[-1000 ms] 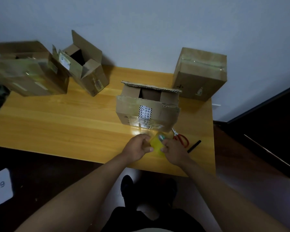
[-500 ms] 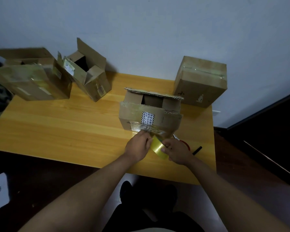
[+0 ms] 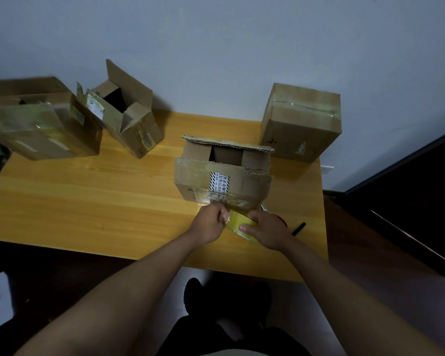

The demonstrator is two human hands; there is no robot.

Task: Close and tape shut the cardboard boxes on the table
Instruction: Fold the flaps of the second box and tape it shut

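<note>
Both hands at tape roll: right hand grip around roll, left hand pinching tape end

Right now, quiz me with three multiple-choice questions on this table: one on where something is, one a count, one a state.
1. Where is the taped-shut box? A far right corner of the table B near left corner C on the floor
2. How many cardboard boxes are on the table? A two B four C six
3. The middle box is: A taped shut B flattened C open on top

Answers: 1 A, it stands by the wall at the right edge. 2 B, two left, one middle, one right. 3 C, its top flaps leave a gap.
</note>
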